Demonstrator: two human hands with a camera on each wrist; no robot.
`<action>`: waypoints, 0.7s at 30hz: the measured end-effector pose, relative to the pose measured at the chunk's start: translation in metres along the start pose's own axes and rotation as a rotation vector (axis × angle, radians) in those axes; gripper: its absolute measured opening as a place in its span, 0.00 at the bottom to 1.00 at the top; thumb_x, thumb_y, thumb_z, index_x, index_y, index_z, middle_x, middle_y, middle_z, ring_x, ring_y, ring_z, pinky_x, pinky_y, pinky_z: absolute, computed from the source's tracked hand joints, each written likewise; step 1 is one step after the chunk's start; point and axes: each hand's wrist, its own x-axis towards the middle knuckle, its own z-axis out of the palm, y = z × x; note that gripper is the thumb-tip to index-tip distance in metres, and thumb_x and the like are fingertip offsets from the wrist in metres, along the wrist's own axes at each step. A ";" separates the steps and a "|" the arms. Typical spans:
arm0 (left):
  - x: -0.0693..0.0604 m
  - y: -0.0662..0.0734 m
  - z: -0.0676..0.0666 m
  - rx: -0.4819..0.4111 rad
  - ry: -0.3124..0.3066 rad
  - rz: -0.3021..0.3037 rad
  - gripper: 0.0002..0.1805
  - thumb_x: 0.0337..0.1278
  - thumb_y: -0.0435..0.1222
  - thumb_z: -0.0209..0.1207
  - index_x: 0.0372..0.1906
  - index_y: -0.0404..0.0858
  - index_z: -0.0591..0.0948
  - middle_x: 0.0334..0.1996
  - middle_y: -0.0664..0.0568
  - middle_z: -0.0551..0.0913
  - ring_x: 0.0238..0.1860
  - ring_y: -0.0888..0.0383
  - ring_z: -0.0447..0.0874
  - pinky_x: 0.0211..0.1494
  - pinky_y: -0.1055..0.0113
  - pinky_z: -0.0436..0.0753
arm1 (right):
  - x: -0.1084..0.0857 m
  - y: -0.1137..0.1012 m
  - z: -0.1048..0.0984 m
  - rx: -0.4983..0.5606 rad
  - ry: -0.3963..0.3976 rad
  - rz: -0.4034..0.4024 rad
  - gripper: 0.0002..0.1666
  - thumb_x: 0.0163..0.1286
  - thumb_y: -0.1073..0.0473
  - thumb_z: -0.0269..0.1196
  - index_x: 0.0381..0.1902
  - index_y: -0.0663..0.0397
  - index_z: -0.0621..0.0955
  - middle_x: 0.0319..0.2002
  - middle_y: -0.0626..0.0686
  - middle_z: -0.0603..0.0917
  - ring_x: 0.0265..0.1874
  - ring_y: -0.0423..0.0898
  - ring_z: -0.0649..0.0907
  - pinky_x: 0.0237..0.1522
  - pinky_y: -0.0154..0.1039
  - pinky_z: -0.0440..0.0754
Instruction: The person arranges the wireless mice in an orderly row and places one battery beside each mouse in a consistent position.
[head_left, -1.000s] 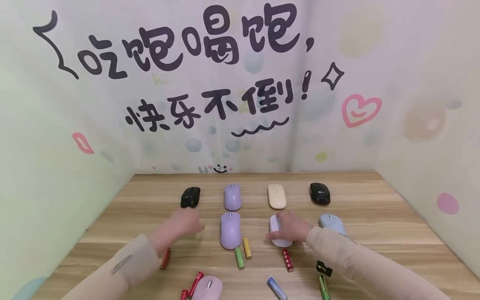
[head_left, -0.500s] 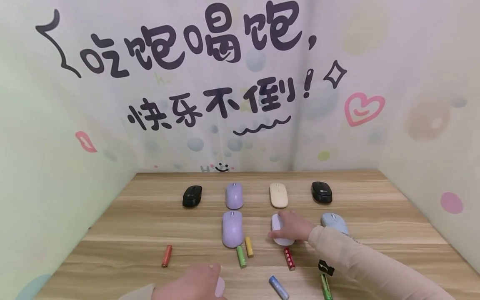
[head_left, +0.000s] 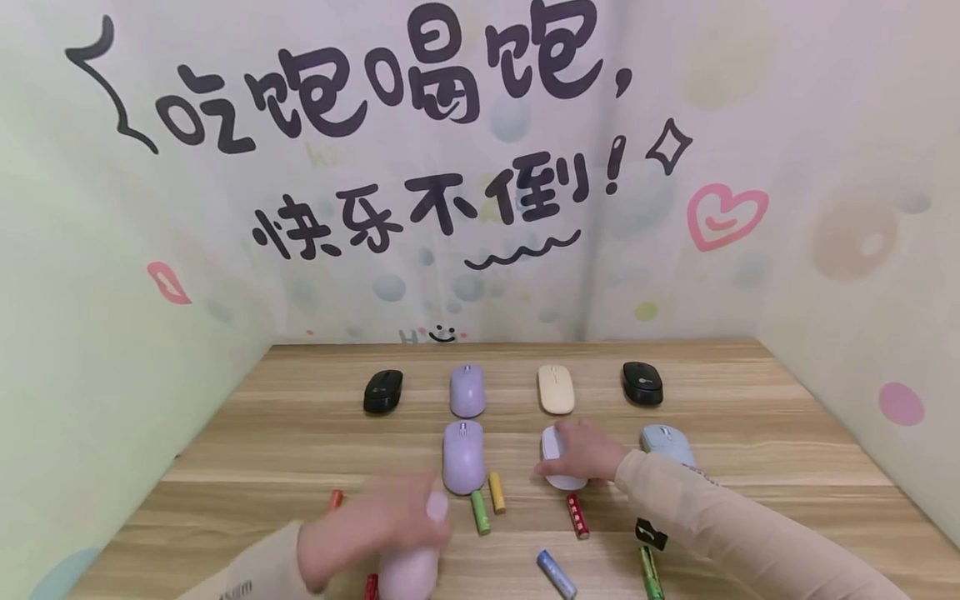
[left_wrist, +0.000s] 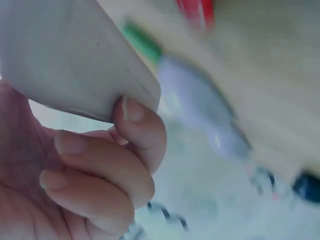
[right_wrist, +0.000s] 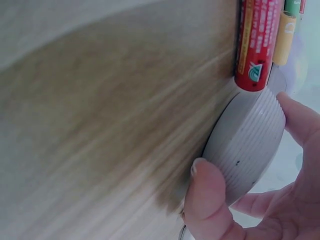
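Note:
My left hand (head_left: 375, 518), blurred in the head view, holds a pale pink rounded piece (head_left: 437, 506) above a pink mouse (head_left: 408, 575). The left wrist view shows the fingers (left_wrist: 142, 135) curled against the pale piece (left_wrist: 75, 60); whether it is separate from the mouse I cannot tell. On the table, my right hand (head_left: 588, 454) grips a white mouse (head_left: 552, 446); the right wrist view has the fingers (right_wrist: 207, 195) around its ribbed side (right_wrist: 247, 140). A red battery (right_wrist: 257, 45) lies close beside that mouse.
Behind the hands stand two black mice (head_left: 383, 392) (head_left: 642, 383), two purple mice (head_left: 467, 392) (head_left: 463, 458), and a cream mouse (head_left: 556, 390). A light blue mouse (head_left: 667, 444) is by the right sleeve. Several batteries (head_left: 557, 575) and a small black piece (head_left: 650, 533) lie nearer.
My left hand went from near the left black mouse down to the pink mouse, then rose slightly with the pale piece between its fingers. My right hand stays on the white mouse.

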 end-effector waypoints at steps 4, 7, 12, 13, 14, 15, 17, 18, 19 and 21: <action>0.032 -0.018 -0.027 0.030 0.093 -0.042 0.33 0.36 0.51 0.60 0.51 0.36 0.74 0.35 0.43 0.79 0.32 0.49 0.76 0.31 0.56 0.77 | 0.000 0.000 0.000 0.009 -0.009 0.022 0.49 0.49 0.38 0.68 0.61 0.63 0.67 0.42 0.61 0.72 0.34 0.49 0.74 0.27 0.39 0.76; 0.058 -0.039 -0.036 0.075 0.097 -0.096 0.36 0.40 0.51 0.57 0.57 0.35 0.71 0.42 0.40 0.79 0.37 0.47 0.76 0.37 0.54 0.76 | 0.000 0.000 0.001 0.015 -0.017 0.037 0.49 0.49 0.38 0.67 0.61 0.62 0.66 0.42 0.61 0.72 0.33 0.49 0.74 0.25 0.38 0.76; 0.084 -0.072 -0.039 0.058 0.061 -0.155 0.40 0.44 0.50 0.53 0.63 0.30 0.64 0.55 0.33 0.72 0.50 0.41 0.74 0.49 0.51 0.73 | 0.000 0.000 0.002 0.010 -0.021 0.033 0.50 0.49 0.37 0.67 0.62 0.61 0.66 0.43 0.61 0.71 0.34 0.49 0.74 0.26 0.38 0.75; 0.087 -0.077 -0.039 0.058 0.058 -0.161 0.40 0.44 0.49 0.53 0.63 0.29 0.64 0.55 0.33 0.72 0.51 0.40 0.73 0.50 0.50 0.73 | 0.000 -0.001 0.002 0.010 -0.020 0.031 0.50 0.49 0.37 0.67 0.62 0.61 0.66 0.43 0.61 0.72 0.34 0.49 0.74 0.26 0.38 0.75; 0.089 -0.082 -0.038 0.059 0.056 -0.165 0.40 0.44 0.49 0.53 0.62 0.29 0.65 0.55 0.32 0.72 0.51 0.40 0.73 0.50 0.50 0.73 | 0.000 -0.001 0.002 0.011 -0.018 0.029 0.50 0.48 0.37 0.68 0.61 0.61 0.66 0.43 0.61 0.72 0.34 0.49 0.74 0.26 0.38 0.75; 0.090 -0.085 -0.038 0.062 0.052 -0.170 0.40 0.44 0.49 0.53 0.62 0.28 0.65 0.56 0.31 0.71 0.52 0.39 0.73 0.50 0.50 0.73 | 0.000 -0.001 0.002 0.015 -0.016 0.028 0.50 0.48 0.37 0.68 0.61 0.61 0.66 0.43 0.61 0.72 0.34 0.49 0.74 0.26 0.38 0.75; 0.092 -0.091 -0.038 0.076 0.044 -0.172 0.40 0.45 0.49 0.54 0.62 0.28 0.65 0.55 0.30 0.71 0.51 0.39 0.73 0.49 0.49 0.73 | 0.000 -0.001 0.001 0.014 -0.011 0.022 0.50 0.48 0.37 0.68 0.61 0.62 0.66 0.43 0.61 0.71 0.33 0.49 0.74 0.26 0.38 0.75; 0.093 -0.094 -0.038 0.089 0.042 -0.169 0.40 0.45 0.49 0.54 0.61 0.28 0.66 0.54 0.30 0.72 0.50 0.39 0.74 0.49 0.49 0.74 | 0.000 -0.002 0.001 0.014 -0.009 0.021 0.50 0.48 0.37 0.68 0.61 0.62 0.66 0.43 0.62 0.72 0.34 0.49 0.74 0.27 0.38 0.75; 0.093 -0.097 -0.038 0.101 0.040 -0.165 0.39 0.45 0.50 0.54 0.61 0.28 0.66 0.53 0.31 0.73 0.49 0.40 0.74 0.48 0.49 0.74 | 0.000 -0.002 0.001 0.015 -0.008 0.021 0.50 0.48 0.37 0.68 0.61 0.62 0.66 0.43 0.62 0.72 0.34 0.49 0.74 0.27 0.39 0.75; 0.094 -0.100 -0.037 0.117 0.039 -0.153 0.38 0.46 0.50 0.55 0.59 0.28 0.68 0.51 0.32 0.74 0.48 0.41 0.75 0.47 0.50 0.74 | 0.001 -0.002 0.000 0.014 -0.007 0.022 0.51 0.48 0.37 0.68 0.62 0.63 0.66 0.43 0.61 0.72 0.34 0.49 0.74 0.28 0.39 0.75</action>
